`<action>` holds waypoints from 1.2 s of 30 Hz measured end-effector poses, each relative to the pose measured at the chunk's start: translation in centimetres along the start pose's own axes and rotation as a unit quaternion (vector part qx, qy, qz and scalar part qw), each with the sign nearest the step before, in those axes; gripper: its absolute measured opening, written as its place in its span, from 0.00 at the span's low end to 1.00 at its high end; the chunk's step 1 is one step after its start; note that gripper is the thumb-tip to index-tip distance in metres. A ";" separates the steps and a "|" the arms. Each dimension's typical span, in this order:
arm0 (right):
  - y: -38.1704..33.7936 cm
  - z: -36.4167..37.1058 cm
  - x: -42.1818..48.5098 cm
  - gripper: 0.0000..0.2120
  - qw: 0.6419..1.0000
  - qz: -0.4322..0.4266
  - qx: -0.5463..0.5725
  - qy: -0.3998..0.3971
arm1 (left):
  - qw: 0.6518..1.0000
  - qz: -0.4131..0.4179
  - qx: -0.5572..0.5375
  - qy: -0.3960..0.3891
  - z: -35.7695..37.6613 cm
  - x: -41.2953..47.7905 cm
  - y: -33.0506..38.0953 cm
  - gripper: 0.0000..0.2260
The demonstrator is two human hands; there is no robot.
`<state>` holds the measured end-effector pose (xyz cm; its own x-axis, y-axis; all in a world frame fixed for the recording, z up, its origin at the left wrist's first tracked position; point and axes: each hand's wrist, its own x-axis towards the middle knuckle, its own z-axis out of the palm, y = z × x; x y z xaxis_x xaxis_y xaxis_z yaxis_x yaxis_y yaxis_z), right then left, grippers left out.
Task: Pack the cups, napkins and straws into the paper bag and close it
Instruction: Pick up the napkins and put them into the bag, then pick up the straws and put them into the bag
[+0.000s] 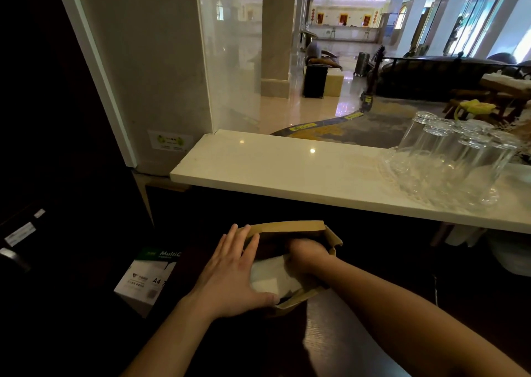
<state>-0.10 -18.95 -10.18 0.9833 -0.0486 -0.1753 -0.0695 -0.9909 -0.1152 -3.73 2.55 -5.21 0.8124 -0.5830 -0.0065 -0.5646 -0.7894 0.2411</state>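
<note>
A person packs a brown paper bag (290, 228) on a dark lower counter (339, 333), both hands at its open mouth. The left hand (230, 273) lies flat and spread against the bag's near-left wall, fingers straight and gripping nothing, thumb hooked at the lower rim to brace it open. The right hand (306, 254) reaches down inside the mouth; it is blurred and partly sunk in the bag, so whether it is closed on anything cannot be told. Between the two hands, a white fold of what appears to be napkins (271, 273) shows inside the bag. No cups or straws for packing can be made out.

Beyond the hands runs a pale marble ledge (273, 164), with upturned drinking glasses (448, 158) on it, well apart and off to the right hand's side. A box of A4 paper (146, 276) sits just left of the left hand.

The filling step looks under way, the napkins being seated. Next, the right hand must come clear before the top can be folded shut.
</note>
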 end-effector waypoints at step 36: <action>16.2 0.0 -11.6 0.08 0.913 0.206 0.280 0.214 | 1.000 -0.006 0.002 -0.011 0.7 0.1 -1.8 0.63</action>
<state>-12.65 -34.46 -10.03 0.8218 -0.5656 0.0686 -0.4048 -0.6644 -0.6282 -2.72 3.76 -6.33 0.8156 -0.5778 -0.0307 -0.5556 -0.7968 0.2373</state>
